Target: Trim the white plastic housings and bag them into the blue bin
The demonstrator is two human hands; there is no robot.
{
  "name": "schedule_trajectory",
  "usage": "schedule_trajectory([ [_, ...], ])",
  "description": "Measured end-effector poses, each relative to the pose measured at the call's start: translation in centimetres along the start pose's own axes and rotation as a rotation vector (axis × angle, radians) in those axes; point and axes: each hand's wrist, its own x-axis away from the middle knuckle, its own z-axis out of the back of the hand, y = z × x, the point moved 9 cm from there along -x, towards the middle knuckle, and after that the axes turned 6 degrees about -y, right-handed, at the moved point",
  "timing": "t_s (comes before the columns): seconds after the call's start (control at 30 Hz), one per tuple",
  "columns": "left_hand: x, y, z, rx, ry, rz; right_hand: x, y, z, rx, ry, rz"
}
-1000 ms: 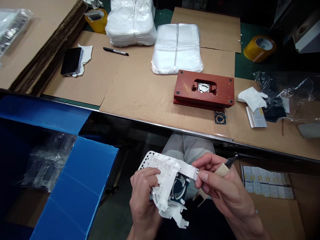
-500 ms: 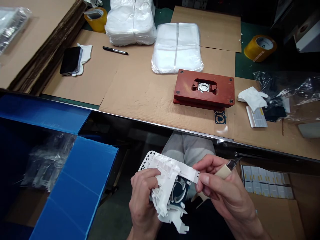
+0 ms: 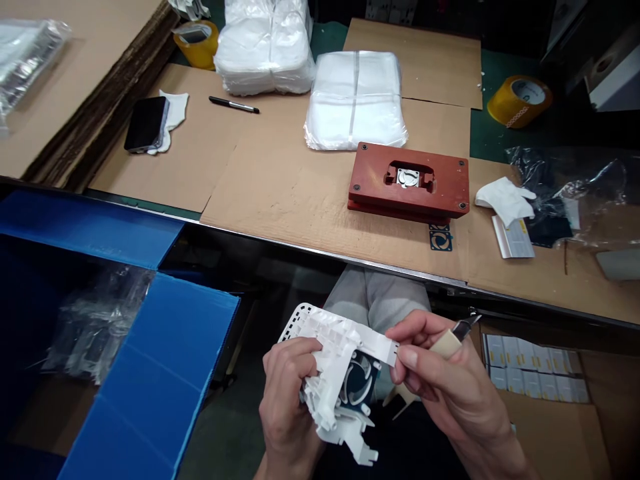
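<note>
Below the table edge, over my lap, I hold a white plastic housing (image 3: pixel 334 365) with a small dark fan set in it. My left hand (image 3: pixel 287 393) is wrapped round its left side. My right hand (image 3: pixel 440 383) pinches the housing's right edge with thumb and fingers, and also grips a beige-handled knife (image 3: pixel 453 337) whose blade points up and right.
A red jig block (image 3: pixel 409 181) with a metal part in its recess sits on the cardboard-covered table (image 3: pixel 280 180). Behind it lie stacks of white bags (image 3: pixel 355 97), a pen (image 3: pixel 233 104), a phone (image 3: pixel 145 123) and tape rolls (image 3: pixel 519 99). A blue bin (image 3: pixel 100 320) stands at left; a box of parts (image 3: pixel 530 370) at right.
The housing has tilted slightly in my hands and the view has shifted a little. Both grips are unchanged.
</note>
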Motion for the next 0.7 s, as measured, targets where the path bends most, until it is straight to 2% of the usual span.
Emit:
schedule_trajectory([
  [0.1, -0.1, -0.5, -0.4, 0.015, -0.026, 0.049, -0.1, 0.1, 0.5, 0.037, 0.014, 0.012],
  [0.37, 0.3, -2.6, -2.1, 0.227, -0.120, 0.359, -0.2, 1.2, 0.1, 0.129, 0.035, -0.015],
  [0.47, 0.7, -3.9, -2.7, 0.378, -0.137, 0.526, -0.3, 0.9, 1.1, 0.149, 0.094, 0.002],
  [0.53, 1.1, -4.9, -3.3, 0.606, -0.085, 0.696, -0.3, 0.4, 3.0, 0.216, 0.208, 0.061],
  [0.6, 1.3, -5.4, -4.0, 0.900, 0.047, 0.832, 0.0, 0.1, 5.1, 0.327, 0.304, 0.130],
  [0.63, 1.2, -5.4, -4.4, 1.042, 0.125, 0.861, -0.1, 0.3, 5.8, 0.372, 0.302, 0.142],
  [0.7, 0.3, -4.8, -5.2, 1.268, 0.250, 0.842, -0.5, 1.5, 6.5, 0.375, 0.201, 0.124],
])
